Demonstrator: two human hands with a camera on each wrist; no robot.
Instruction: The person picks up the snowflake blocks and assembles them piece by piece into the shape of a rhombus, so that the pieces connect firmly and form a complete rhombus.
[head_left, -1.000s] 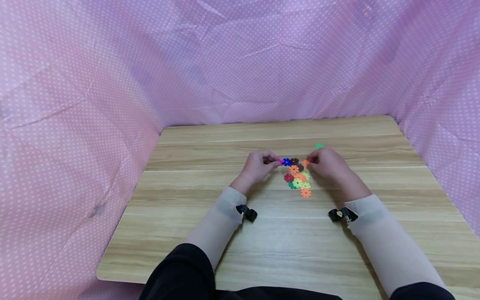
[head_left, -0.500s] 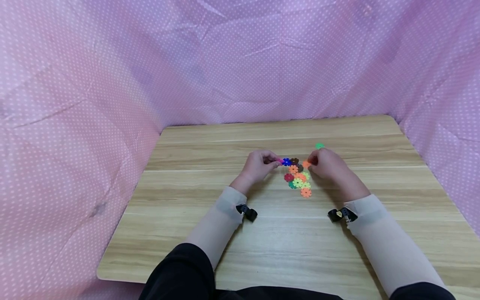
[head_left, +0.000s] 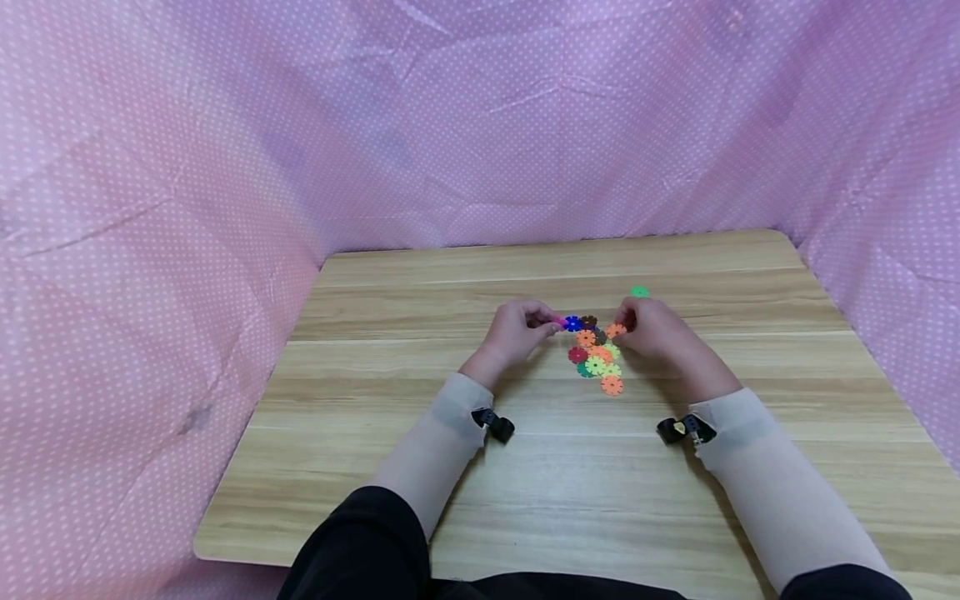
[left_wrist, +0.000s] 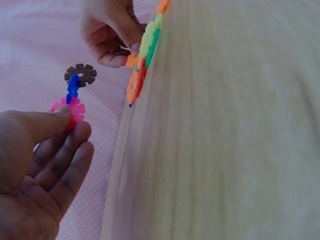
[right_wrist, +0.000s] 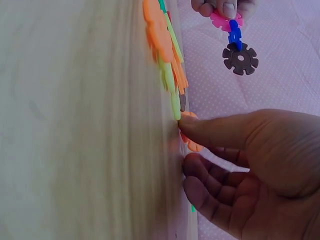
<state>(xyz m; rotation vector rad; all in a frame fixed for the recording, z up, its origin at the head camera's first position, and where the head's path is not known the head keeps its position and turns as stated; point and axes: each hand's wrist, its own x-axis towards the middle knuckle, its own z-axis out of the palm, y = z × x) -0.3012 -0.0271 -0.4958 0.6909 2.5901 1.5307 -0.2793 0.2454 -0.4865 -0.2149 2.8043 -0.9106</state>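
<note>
Between the thumb and fingers of my left hand (head_left: 517, 335) is a pink notched plastic disc (left_wrist: 77, 111). A blue disc (left_wrist: 72, 92) slots into it, and a brown disc (left_wrist: 89, 75) hangs on the blue one's far end, forming a short chain held up off the table. My right hand (head_left: 660, 327) pinches an orange notched disc (head_left: 615, 331) at the right of a loose pile. In that pile, near my hands, lie a red disc (head_left: 577, 355), a yellow-green disc (head_left: 595, 366) and several others, some overlapping. The right thumb partly covers the orange disc in the right wrist view.
A green disc (head_left: 640, 292) lies apart, beyond my right hand. The closest disc of the pile is an orange one (head_left: 612, 385). The wooden table (head_left: 525, 500) ends at a pink dotted cloth (head_left: 480, 125) behind and at the sides.
The orange disc at my right fingertips has shifted slightly toward me and turned to show more of its face. My left hand and its chain have barely moved.
</note>
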